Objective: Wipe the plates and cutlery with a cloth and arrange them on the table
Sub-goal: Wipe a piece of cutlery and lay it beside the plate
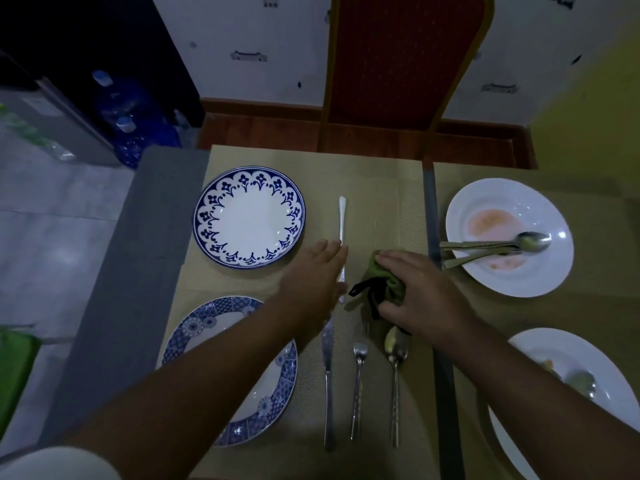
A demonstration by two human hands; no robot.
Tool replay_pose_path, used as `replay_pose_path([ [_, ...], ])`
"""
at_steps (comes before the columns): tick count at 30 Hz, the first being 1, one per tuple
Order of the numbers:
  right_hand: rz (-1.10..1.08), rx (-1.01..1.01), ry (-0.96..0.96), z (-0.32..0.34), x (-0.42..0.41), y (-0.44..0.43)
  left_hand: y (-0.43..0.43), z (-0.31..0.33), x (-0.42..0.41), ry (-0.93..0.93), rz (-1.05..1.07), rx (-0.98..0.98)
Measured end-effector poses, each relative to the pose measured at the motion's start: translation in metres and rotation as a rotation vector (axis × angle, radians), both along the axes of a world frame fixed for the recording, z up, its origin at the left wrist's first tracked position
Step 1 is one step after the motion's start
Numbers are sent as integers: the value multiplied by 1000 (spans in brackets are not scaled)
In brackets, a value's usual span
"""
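**At mid-table: a flat left hand, a right hand on the cloth**

On the far left, beyond the table's edge, blue water bottles stand on the floor. Next come two blue-patterned plates on the tan placemat: a floral-rimmed plate farther away and a checker-rimmed plate nearer, partly hidden under the left forearm. The left hand lies flat with its fingers straight, holding nothing, and its fingertips touch the far knife, which points away. Below it a near knife, a fork and a spoon lie side by side. Just right of the far knife, the right hand grips a bunched green cloth between fingers and thumb, low over the mat. Farther right, a white plate smeared pink carries loose cutlery, and a second white plate sits nearer.
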State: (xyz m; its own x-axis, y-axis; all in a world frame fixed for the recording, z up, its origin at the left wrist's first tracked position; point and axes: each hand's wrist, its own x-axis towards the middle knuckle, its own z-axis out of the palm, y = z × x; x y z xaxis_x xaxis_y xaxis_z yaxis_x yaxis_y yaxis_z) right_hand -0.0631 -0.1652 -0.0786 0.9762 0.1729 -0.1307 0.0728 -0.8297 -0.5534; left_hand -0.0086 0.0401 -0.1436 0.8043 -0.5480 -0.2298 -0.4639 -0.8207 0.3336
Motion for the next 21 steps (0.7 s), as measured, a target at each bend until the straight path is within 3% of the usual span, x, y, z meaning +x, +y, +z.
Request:
replay_pose_path([
  [3, -7, -14, 16, 0, 3, 2, 9, -5, -8, -15, -69, 108],
  [21, -14, -22, -18, -9, -14, -3, 19, -6, -15, -23, -68, 155],
])
